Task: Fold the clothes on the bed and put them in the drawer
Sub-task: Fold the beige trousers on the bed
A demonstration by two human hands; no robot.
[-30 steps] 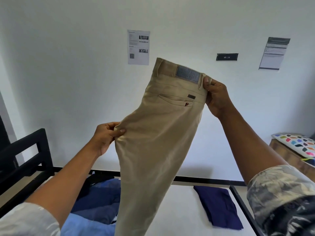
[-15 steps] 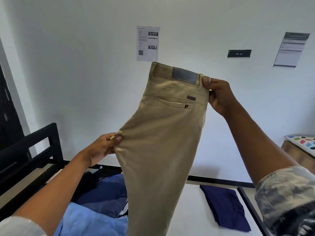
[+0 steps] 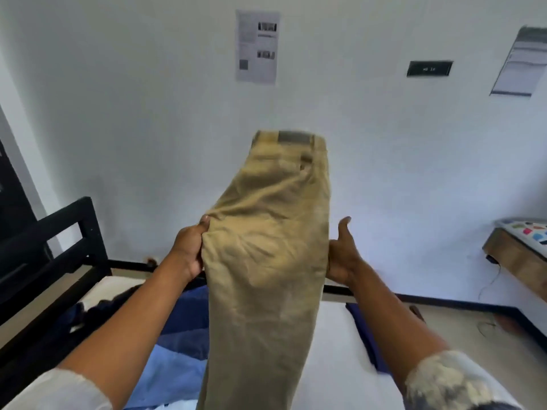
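We see the trousers held up in the air over the bed, waistband at the top with a dark patch on it, legs hanging down and running out past the bottom edge. The picture is smeared, so the fine detail of the cloth is lost.

The left hand grips the trousers' left edge about halfway up. Its thumb is pressed on the near face and its fingers are curled round behind. The right hand lies against the right edge at about the same height. Its thumb sticks up free of the cloth and its fingers are hidden behind the trousers, so we cannot tell whether they clasp anything.

The trousers stand between us and the middle of the bed. To their left a heap of blue clothes lies on the mattress, partly covered by the left forearm. To their right a folded navy cloth lies flat, with the right forearm crossing in front of it.

A black frame rises at the left side of the bed. On the wall behind we see a printed sheet, a small dark sign and another sheet near the right edge. A wooden bench with a spotted cushion on it stands at the far right, well apart from the bed.
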